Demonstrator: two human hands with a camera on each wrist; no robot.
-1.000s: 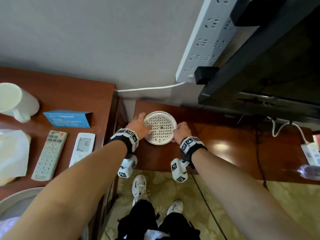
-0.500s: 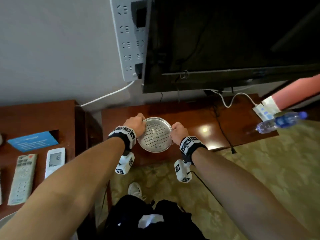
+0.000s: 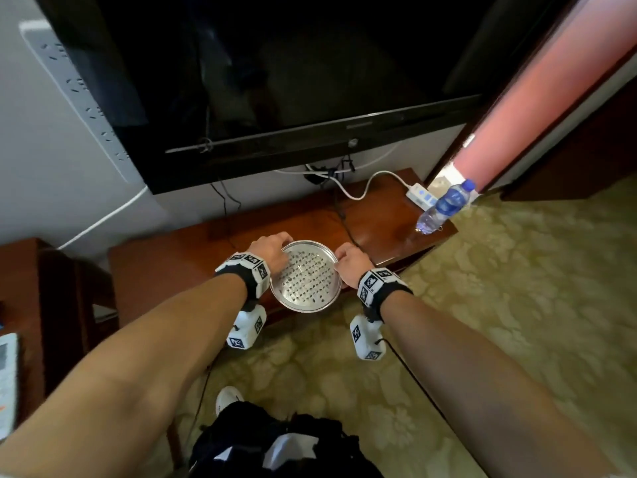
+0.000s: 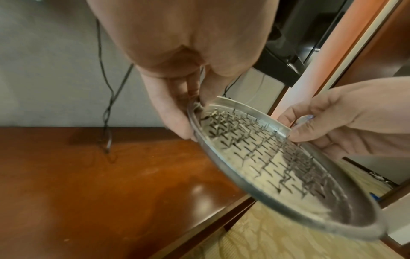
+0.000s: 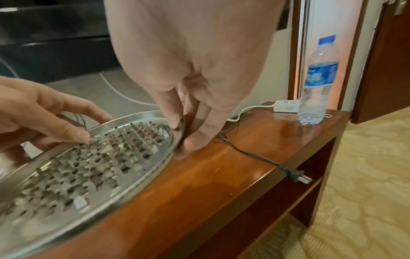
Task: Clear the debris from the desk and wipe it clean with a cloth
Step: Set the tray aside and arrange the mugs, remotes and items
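A patterned yellow carpet (image 3: pixel 517 305) runs under a low reddish wooden desk (image 3: pixel 165 270) set against a pale wall, with a dark television (image 3: pixel 275 81) hanging above its back edge. Over the desk's front edge, both hands hold up a round perforated metal tray (image 3: pixel 305 276), tilted and clear of the wood. The left hand (image 3: pixel 270 251) pinches the tray's left rim, thumb inside and fingers behind; the right hand (image 3: pixel 350 263) pinches the right rim the same way. At the desk's far right corner a water bottle (image 3: pixel 444 207) with a blue cap stands just beside a white power strip (image 3: pixel 418 194). A black cord's plug (image 5: pixel 296 177) hangs over the front edge
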